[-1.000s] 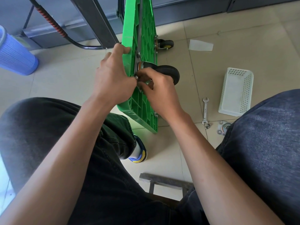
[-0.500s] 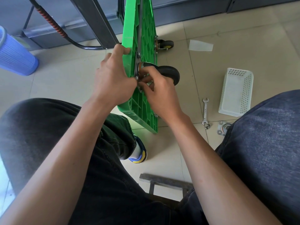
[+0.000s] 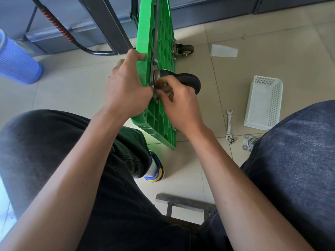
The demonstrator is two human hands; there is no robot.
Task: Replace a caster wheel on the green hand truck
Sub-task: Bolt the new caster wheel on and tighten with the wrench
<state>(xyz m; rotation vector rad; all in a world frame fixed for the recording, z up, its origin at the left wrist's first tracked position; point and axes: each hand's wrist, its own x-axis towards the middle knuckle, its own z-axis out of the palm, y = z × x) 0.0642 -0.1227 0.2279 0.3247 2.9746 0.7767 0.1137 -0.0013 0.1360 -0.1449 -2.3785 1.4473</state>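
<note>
Now the green hand truck (image 3: 159,42) stands on edge at 12 o'clock from the person's knees, its ribbed underside facing 3 o'clock. At its middle a black caster wheel (image 3: 188,82) sits with its plate against the deck, so the new wheel looks placed but, as I judge it, not yet fully fastened. The left hand (image 3: 126,87) wraps the deck's near edge, thumb side pressed to the green plastic, steadying it. The right hand (image 3: 178,104) has its fingertips pinched together on a small fastener at the plate's lower corner; whether that is a nut or a bolt head is too small to tell. A second caster (image 3: 184,49) remains mounted at 1 o'clock.

On the floor at 3 o'clock lies a white basket (image 3: 264,104) on its side. Just beside it, toward 4 o'clock, rests an open-ended spanner (image 3: 229,124) with 2 or 3 loose nuts (image 3: 231,140) at its lower end, which suggests tightening is left to do. The old caster (image 3: 249,144) lies half hidden by the right knee.

No brand, label or writing can be read anywhere.
</note>
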